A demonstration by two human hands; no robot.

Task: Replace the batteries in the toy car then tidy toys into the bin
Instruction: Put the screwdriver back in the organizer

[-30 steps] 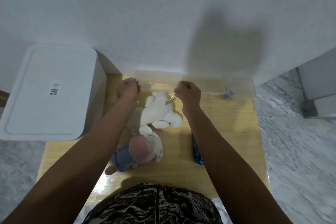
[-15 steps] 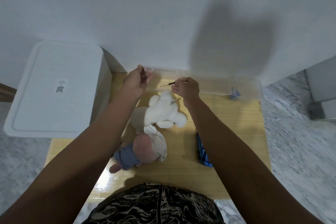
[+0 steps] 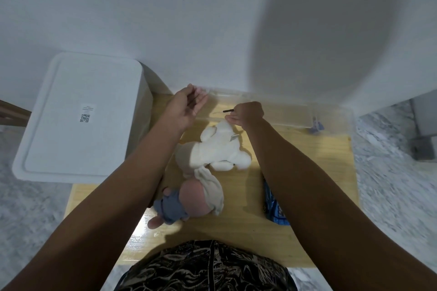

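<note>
left hand (image 3: 186,107) has loosened, fingers relaxed round thin dark item | right hand (image 3: 248,113) pinches small screwdriver (image 3: 223,111)

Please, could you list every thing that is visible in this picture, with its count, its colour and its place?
Table: one, light wood, against the wall.
Bin: one, white, lid on, left of the table.
Clear box: one, transparent, at the table's far edge.
Plush toy: one, white, table middle.
Doll: one, pink with blue and beige cloth, nearer the person.
Packet: one, blue, partly under the right forearm.
Screwdriver: one, thin, dark handle, in the right hand.
Left hand: holds something thin, unclear.
Right hand: pinches the screwdriver.
</note>
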